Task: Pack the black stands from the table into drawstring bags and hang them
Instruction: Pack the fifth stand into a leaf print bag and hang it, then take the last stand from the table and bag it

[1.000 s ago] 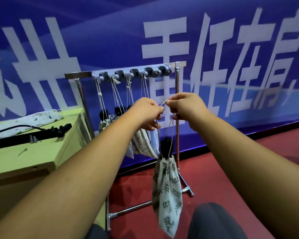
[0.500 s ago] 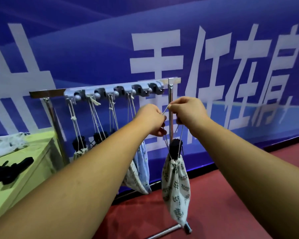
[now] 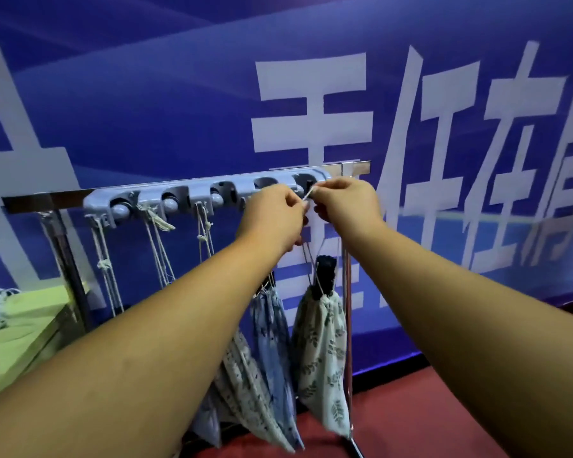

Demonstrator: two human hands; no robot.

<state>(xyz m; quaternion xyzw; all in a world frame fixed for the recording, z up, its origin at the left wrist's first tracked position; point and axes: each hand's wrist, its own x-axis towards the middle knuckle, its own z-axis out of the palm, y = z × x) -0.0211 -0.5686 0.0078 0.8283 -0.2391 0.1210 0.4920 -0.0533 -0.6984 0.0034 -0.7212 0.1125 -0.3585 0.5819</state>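
Against blue lettered banner wall (image 3: 146,110), just lifted up to the right end of chrome rail (image 3: 358,167): left hand (image 3: 273,214) and right hand (image 3: 344,203) both pinching white drawstring cord (image 3: 308,197) by the last grey plastic hook (image 3: 303,180), cream leaf-print bag (image 3: 321,352) with black stand (image 3: 325,271) dangling below, seemingly not yet hooked.

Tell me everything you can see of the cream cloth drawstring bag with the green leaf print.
The cream cloth drawstring bag with green leaf print hangs slack below both hands, its mouth cinched round a black stand whose top pokes out. Its thin cord runs up to the left hand and right hand, which pinch a pale stretch of it between them by the rightmost slot of the grey plastic hook rail. A blue patterned bag hangs at its left, a metal rack post at its right.
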